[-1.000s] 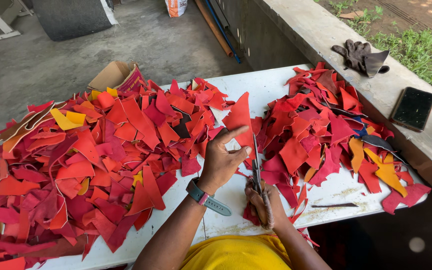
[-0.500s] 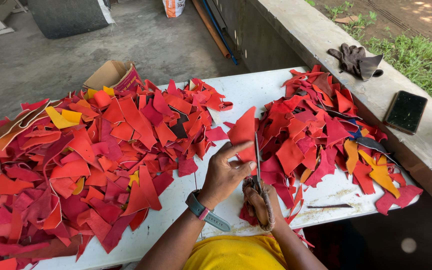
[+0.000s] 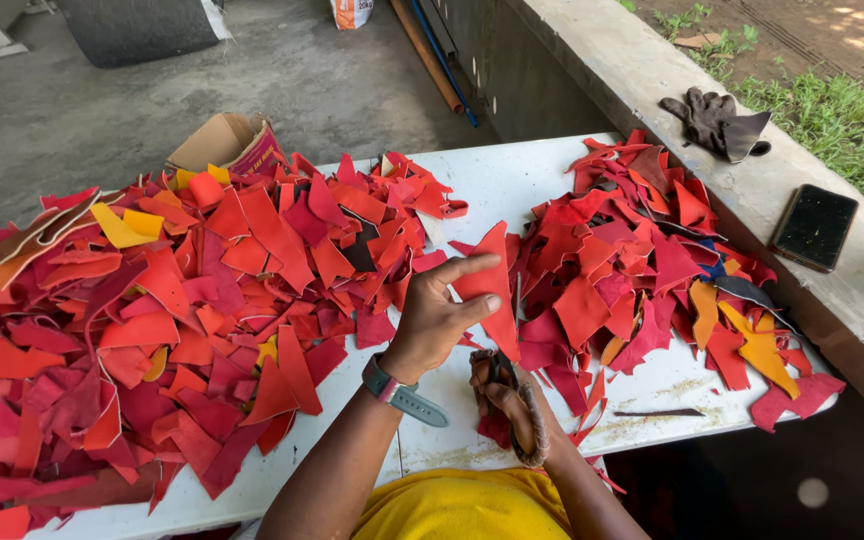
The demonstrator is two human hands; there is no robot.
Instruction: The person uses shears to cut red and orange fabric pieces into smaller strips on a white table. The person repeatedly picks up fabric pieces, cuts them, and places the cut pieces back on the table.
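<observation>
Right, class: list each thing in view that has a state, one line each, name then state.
Left hand: fingers hold the red scrap upright.
Red scrap: held above the table.
Right hand: closed on scissors.
Scissors: blades point up beside the scrap.
Cardboard box: open.
Phone: screen dark.

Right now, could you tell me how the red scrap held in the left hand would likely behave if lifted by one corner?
Held upright in the left hand, the red scrap keeps its flat shape, so it is probably fairly stiff. It looks thin, so likely light. Its sharp point would probably bend easily.
</observation>
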